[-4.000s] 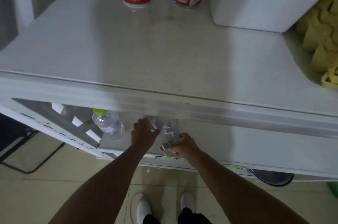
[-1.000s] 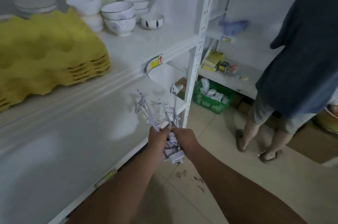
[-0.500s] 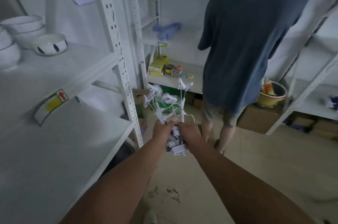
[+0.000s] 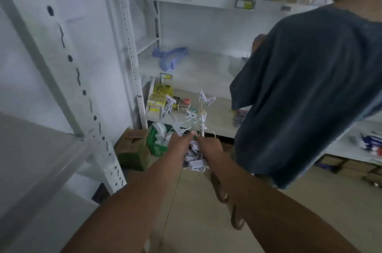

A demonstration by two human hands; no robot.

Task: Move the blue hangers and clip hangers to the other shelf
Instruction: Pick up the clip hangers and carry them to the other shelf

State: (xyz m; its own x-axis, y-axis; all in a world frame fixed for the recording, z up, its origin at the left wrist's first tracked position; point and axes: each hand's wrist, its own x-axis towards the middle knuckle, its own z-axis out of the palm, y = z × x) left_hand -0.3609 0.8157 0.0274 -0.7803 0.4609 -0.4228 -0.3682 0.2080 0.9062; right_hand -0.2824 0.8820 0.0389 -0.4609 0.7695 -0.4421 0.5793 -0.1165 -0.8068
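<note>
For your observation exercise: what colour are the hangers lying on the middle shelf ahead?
Blue hangers, seen in the head view.

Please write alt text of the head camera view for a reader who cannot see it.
Both hands, left hand and right hand, hold a bundle of white clip hangers toward a white shelf unit where blue hangers lie. A person in a dark shirt stands at right.

Both forearms are reaching forward, converging. The left hand (image 4: pixel 179 143) and right hand (image 4: pixel 209 145) are gripping side by side, fingers curled.
</note>
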